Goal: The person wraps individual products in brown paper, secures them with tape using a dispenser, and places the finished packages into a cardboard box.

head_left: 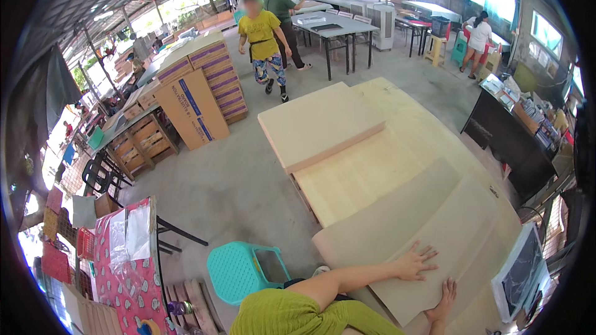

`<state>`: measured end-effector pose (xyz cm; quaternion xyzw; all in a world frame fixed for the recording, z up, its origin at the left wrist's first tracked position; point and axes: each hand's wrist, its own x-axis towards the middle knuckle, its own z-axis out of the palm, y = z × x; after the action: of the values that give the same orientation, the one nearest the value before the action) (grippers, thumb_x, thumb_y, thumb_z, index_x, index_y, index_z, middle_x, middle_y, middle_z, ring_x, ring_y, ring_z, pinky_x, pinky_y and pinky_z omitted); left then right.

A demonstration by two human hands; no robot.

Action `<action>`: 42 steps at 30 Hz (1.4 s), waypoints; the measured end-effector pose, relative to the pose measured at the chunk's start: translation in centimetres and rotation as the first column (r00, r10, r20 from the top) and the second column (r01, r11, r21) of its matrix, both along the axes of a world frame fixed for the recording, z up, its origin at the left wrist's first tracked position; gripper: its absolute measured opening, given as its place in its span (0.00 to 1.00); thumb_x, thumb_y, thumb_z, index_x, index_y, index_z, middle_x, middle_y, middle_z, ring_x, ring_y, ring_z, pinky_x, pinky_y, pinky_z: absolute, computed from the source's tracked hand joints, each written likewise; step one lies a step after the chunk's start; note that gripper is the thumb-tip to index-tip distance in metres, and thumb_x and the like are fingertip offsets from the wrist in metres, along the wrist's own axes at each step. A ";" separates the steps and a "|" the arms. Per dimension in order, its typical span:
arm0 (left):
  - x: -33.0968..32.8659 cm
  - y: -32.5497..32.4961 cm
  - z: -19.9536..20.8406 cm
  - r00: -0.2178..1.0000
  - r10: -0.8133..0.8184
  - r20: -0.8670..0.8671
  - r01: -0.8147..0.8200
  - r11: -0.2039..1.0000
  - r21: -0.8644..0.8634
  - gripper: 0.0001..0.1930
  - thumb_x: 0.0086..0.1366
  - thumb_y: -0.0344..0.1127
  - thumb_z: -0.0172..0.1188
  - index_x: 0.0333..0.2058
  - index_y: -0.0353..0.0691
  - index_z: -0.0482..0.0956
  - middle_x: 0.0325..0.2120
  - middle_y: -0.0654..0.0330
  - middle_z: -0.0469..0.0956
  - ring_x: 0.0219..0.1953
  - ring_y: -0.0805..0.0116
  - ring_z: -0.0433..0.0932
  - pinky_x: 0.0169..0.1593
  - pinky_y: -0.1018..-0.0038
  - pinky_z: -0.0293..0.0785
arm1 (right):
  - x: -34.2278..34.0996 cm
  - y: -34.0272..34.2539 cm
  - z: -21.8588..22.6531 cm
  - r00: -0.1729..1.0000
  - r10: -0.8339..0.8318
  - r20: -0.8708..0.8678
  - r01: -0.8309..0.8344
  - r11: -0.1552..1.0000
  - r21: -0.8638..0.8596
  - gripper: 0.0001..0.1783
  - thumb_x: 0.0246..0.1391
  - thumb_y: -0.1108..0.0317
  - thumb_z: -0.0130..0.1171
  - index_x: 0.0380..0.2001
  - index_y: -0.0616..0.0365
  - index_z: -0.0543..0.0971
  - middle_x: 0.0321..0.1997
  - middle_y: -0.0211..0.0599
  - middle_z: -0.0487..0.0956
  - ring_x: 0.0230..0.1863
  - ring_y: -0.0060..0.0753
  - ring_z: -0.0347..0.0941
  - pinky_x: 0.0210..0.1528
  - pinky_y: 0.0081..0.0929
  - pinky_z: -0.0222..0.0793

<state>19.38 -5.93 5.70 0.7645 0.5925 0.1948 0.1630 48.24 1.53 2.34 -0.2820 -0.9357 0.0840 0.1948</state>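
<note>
My left hand [416, 264] lies flat on a large grey-tan sheet [403, 294], its fingers spread. Close by, my right hand [443, 301] rests at the near edge of the same sheet with its fingers stretched out. Neither hand grips anything. Under it a wider grey-tan sheet [372, 223] lies askew on the pale wooden table [354, 177], one corner rounding over the table's left edge. A thick stack of tan boards [323, 121] sits at the table's far left end.
A teal plastic stool [239, 270] stands left of me, beside a table with a pink patterned cover [127, 285]. Cartons [192, 108] are stacked farther off. A person in a yellow shirt [259, 34] walks on the floor ahead. A dark desk [509, 139] stands at right.
</note>
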 end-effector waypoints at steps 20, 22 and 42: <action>-4.1 -1.9 -6.8 0.439 0.418 0.795 -0.187 0.908 -0.375 0.53 0.63 0.63 0.56 0.71 0.38 0.35 0.72 0.46 0.41 0.73 0.53 0.43 0.72 0.65 0.43 | 0.3 -0.2 0.2 1.000 -0.005 -0.015 0.004 0.999 -0.046 0.54 0.31 0.47 0.73 0.64 0.52 0.63 0.71 0.46 0.60 0.73 0.62 0.50 0.71 0.55 0.50; -3.9 -1.9 -6.2 0.391 0.445 0.805 -0.159 0.895 -0.418 0.52 0.64 0.65 0.53 0.71 0.38 0.35 0.72 0.45 0.41 0.73 0.54 0.41 0.73 0.64 0.40 | 0.5 -0.2 0.2 0.999 0.010 -0.035 -0.011 0.999 -0.031 0.54 0.30 0.49 0.74 0.64 0.51 0.63 0.71 0.46 0.61 0.72 0.62 0.50 0.71 0.54 0.51; 3.5 0.1 0.6 0.980 0.151 -0.127 -0.138 0.985 0.104 0.44 0.65 0.53 0.53 0.71 0.39 0.42 0.72 0.47 0.36 0.74 0.46 0.37 0.70 0.40 0.32 | 2.7 -2.6 -3.2 0.607 -0.572 0.552 0.672 0.740 0.029 0.48 0.59 0.41 0.46 0.73 0.53 0.42 0.78 0.35 0.43 0.77 0.54 0.38 0.71 0.62 0.37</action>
<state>22.92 -5.82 6.25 0.7376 0.6462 0.1821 0.0716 50.98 -1.10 -0.89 -0.6184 -0.7818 0.0150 -0.0791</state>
